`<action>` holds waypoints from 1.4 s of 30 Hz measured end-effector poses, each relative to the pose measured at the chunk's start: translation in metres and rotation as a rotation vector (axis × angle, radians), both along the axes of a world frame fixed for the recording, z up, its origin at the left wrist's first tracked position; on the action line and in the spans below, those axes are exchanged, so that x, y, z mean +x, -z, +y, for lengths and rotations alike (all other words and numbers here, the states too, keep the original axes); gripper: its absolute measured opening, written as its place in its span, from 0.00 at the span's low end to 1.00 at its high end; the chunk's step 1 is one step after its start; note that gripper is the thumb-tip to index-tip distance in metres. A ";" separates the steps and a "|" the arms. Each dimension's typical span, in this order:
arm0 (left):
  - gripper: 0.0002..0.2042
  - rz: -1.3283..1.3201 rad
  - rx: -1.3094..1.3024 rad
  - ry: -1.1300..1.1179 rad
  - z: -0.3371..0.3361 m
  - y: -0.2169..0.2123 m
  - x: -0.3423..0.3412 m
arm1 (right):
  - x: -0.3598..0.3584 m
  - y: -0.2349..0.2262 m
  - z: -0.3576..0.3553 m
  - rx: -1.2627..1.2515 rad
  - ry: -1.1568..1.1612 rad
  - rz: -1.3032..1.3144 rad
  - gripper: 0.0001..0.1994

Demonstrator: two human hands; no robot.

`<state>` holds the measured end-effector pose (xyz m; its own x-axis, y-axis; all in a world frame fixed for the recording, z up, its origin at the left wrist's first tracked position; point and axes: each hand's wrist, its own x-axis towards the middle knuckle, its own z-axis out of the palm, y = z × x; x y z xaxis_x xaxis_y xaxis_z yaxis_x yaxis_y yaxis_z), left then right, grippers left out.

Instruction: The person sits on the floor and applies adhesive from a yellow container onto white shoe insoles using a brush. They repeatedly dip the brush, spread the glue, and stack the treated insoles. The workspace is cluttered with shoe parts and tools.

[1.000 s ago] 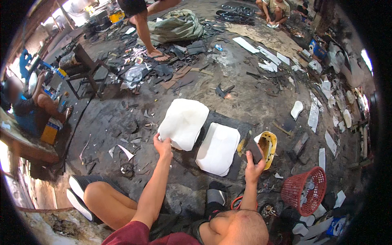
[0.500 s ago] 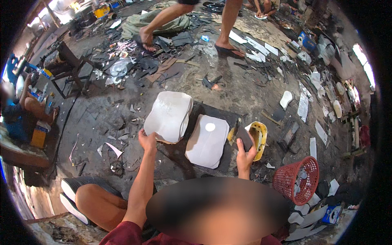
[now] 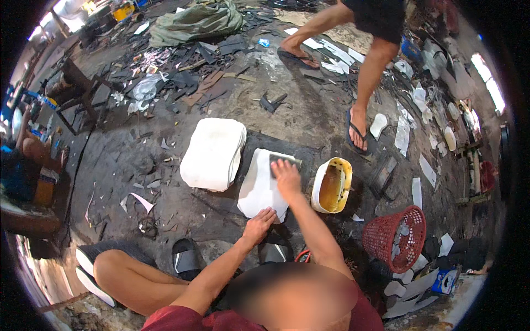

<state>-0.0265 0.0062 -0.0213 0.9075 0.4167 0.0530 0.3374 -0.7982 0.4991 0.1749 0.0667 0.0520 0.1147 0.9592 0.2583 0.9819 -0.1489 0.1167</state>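
Note:
A short stack of pale sheets with rounded corners (image 3: 255, 185) lies on a dark mat in front of me. My right hand (image 3: 287, 177) presses a dark flat spreader (image 3: 296, 161) against the top sheet near its far right corner. At the near edge, my left hand (image 3: 261, 223) rests on the sheet with its fingers laid out. To the left sits a thicker stack of white sheets (image 3: 212, 154). Just right of my right hand stands a yellowed white tub (image 3: 317, 198) with amber liquid inside.
A red plastic basket (image 3: 381, 234) leans at the right. Beyond the mat, a person in sandals (image 3: 361, 124) walks by. Dark scraps (image 3: 190, 83) and a grey-green cloth heap (image 3: 193, 25) litter the far floor. Sandals (image 3: 186, 256) lie close to me.
My right hand has moved left from the tub onto the sheet with the spreader. My left hand has left the thicker stack for the sheet's near edge. The passer-by has moved right.

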 end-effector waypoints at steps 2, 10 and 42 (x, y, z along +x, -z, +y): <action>0.28 -0.083 -0.001 -0.016 0.003 -0.001 -0.001 | -0.003 0.011 0.005 -0.054 -0.025 0.145 0.20; 0.28 -0.123 -0.038 -0.005 0.006 -0.004 -0.002 | 0.055 -0.010 0.006 -0.435 0.074 0.448 0.24; 0.16 -0.480 -0.214 -0.956 0.031 -0.007 -0.059 | -0.063 -0.004 -0.111 -0.324 -0.184 0.539 0.21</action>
<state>-0.0855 0.0372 -0.0147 0.1081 0.9816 0.1573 0.5049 -0.1905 0.8419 0.1119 -0.0442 0.0562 -0.0265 0.9951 -0.0951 0.9214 -0.0125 -0.3884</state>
